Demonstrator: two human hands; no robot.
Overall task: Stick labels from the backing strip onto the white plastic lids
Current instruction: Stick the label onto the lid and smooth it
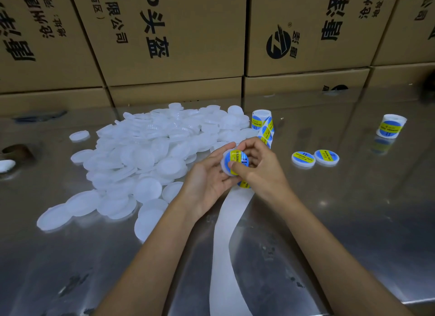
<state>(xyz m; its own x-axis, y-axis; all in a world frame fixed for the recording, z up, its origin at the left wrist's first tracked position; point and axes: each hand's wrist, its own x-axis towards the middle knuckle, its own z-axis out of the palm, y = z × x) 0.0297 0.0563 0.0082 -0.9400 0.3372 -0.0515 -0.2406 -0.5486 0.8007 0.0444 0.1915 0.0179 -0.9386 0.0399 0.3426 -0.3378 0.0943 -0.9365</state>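
My left hand (pixel 207 177) cups a white plastic lid (pixel 224 166) from below, fingers curled round its rim. A round blue and yellow label (pixel 235 159) lies on the lid's face. My right hand (pixel 261 167) curls over the lid from the right, its thumb pressing on the label. A white backing strip (pixel 226 233) trails from under my hands toward the near table edge, and one more label (pixel 244 184) shows on it just below them. The label roll (pixel 260 118) stands behind my hands. A large heap of bare white lids (pixel 150 155) lies to the left.
Two labelled lids (pixel 303 158) (pixel 326 157) lie flat to the right on the steel table (pixel 364 210). A second label roll (pixel 390 126) stands at the far right. Stacked cardboard boxes (pixel 179 45) wall off the back. A brown ring (pixel 16 151) sits at the left edge.
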